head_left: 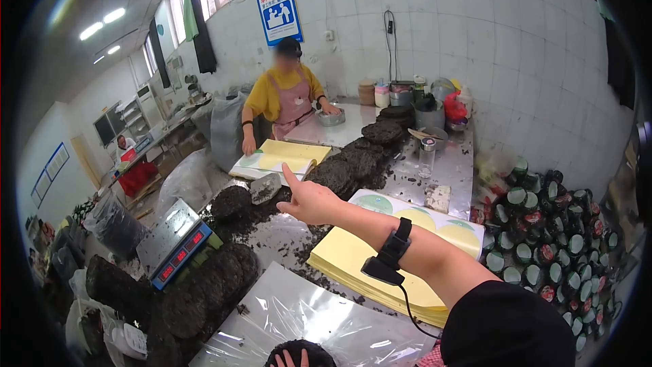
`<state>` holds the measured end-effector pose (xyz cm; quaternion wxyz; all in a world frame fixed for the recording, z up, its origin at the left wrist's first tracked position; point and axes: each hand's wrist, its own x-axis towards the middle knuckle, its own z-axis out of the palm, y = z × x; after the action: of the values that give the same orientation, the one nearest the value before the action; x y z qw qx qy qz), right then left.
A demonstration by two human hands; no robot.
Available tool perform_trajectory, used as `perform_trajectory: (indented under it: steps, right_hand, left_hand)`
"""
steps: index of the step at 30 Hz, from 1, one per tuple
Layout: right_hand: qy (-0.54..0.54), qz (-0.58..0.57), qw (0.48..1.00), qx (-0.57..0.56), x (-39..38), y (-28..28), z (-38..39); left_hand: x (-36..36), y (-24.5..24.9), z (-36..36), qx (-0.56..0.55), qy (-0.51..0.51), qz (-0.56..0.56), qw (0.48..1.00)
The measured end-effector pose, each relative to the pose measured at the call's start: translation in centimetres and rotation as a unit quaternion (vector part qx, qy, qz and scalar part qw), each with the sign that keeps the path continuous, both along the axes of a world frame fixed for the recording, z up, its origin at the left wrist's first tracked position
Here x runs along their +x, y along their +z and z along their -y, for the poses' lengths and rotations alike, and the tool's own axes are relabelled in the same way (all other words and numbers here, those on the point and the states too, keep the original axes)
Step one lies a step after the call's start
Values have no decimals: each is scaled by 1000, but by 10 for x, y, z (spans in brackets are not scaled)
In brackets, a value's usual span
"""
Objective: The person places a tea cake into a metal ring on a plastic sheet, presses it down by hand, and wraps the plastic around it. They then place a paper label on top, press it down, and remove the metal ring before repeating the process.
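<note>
My right hand point(311, 202) reaches out over the worktable, index finger and thumb stretched and the other fingers curled, with nothing in it. Below that arm lies a thick stack of yellow sheets point(353, 248) with round printed designs. At the bottom edge, my left hand point(292, 359) rests with spread fingers on a dark, round pressed cake point(319, 352); the rest of that hand is out of frame. Clear plastic film point(299, 306) spreads around the cake. Beyond my right fingertips are a clear scoop point(265, 189) and a dark crumbly mound point(231, 202).
A digital scale point(178, 248) stands left, beside a row of dark round cakes point(197, 292). More cakes point(353, 163) line the table toward a co-worker point(292, 92), whose hands touch a sheet stack and a metal tin point(331, 117). Many wrapped bundles point(550, 245) are heaped right.
</note>
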<state>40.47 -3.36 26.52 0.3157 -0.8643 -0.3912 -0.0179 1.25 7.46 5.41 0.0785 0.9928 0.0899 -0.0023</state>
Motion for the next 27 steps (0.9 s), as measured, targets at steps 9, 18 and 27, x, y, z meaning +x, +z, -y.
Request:
perform_trajectory:
  steps: [9,18,27]
  right_hand:
    - [-59,20,998,29,21,6,19]
    - [-89,39,995,23,15,13,32]
    - [-92,20,996,3,17,-2,31]
  left_hand:
    - [1,-11,-1,18,-3,-8,1000]
    - [1,-12,-6,62,-16,-65,996]
    - [-1,-15,-6,56,-12,-48,997]
